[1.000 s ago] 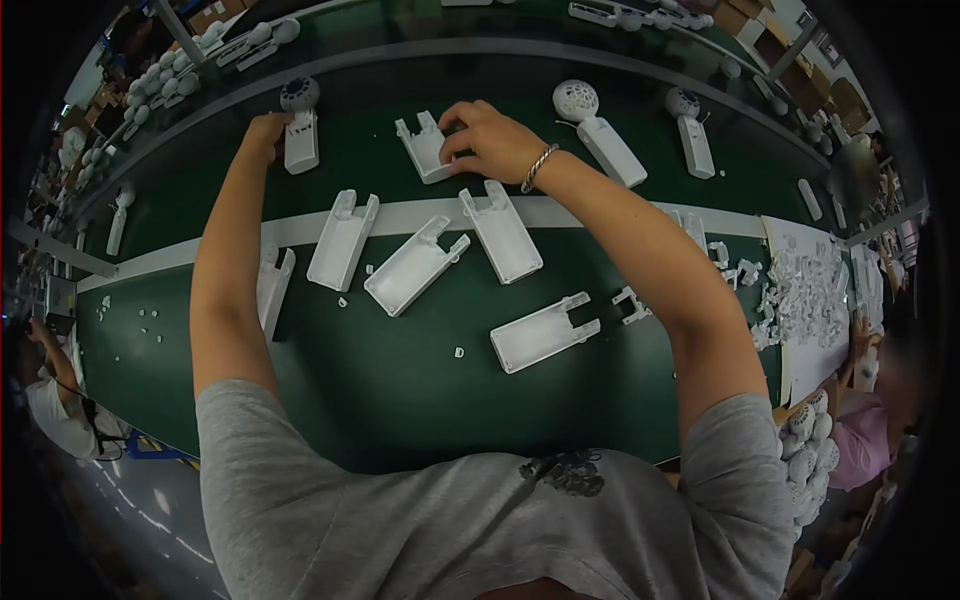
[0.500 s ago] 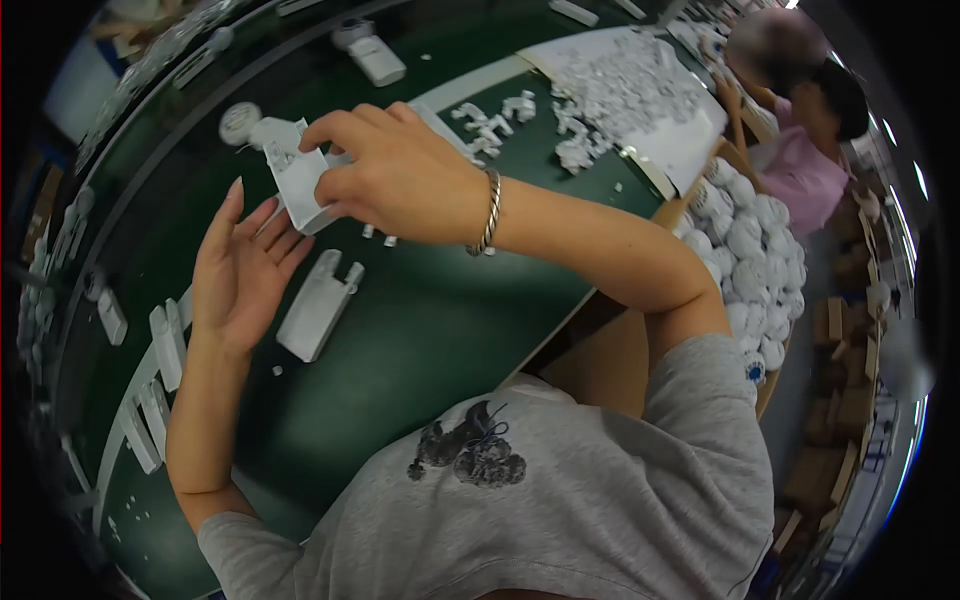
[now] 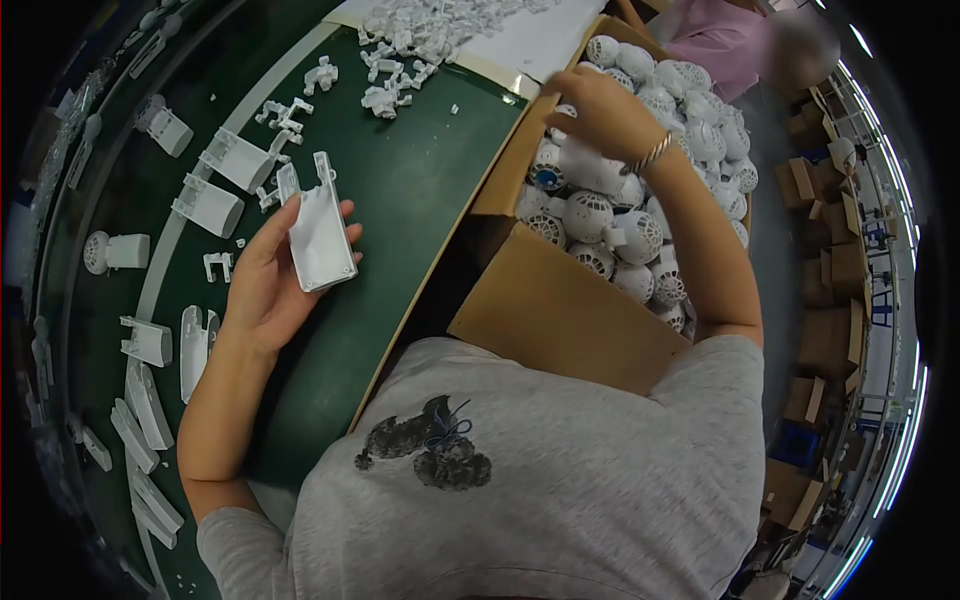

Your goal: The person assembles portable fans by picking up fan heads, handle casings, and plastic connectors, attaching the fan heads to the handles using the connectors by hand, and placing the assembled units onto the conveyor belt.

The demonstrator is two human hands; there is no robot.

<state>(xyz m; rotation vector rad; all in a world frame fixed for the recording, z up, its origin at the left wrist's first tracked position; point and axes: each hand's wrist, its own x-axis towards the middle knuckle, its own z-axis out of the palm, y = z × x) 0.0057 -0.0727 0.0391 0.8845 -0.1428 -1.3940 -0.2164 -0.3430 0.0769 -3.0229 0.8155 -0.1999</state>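
Observation:
My left hand (image 3: 270,275) holds a white rectangular housing (image 3: 322,240) with a notched end, its hollow side facing up, above the green table. My right hand (image 3: 605,115) is over a cardboard box (image 3: 570,300) full of round white fan heads (image 3: 588,216). Its fingers point down at the box's near-left edge and are partly blurred; a blurred white shape lies just under them. Whether that shape is in the fingers is unclear.
White housings (image 3: 207,205) lie along the pale strip on the left. Small white brackets (image 3: 320,75) and a heap of clips (image 3: 430,28) are at the top. A co-worker in pink (image 3: 715,40) is beyond the box. Cartons (image 3: 835,315) stand at right.
The view has turned right. The housing, earlier gripped by my right hand, is now in my left hand. My right hand has let go of it and moved over the box of fan heads.

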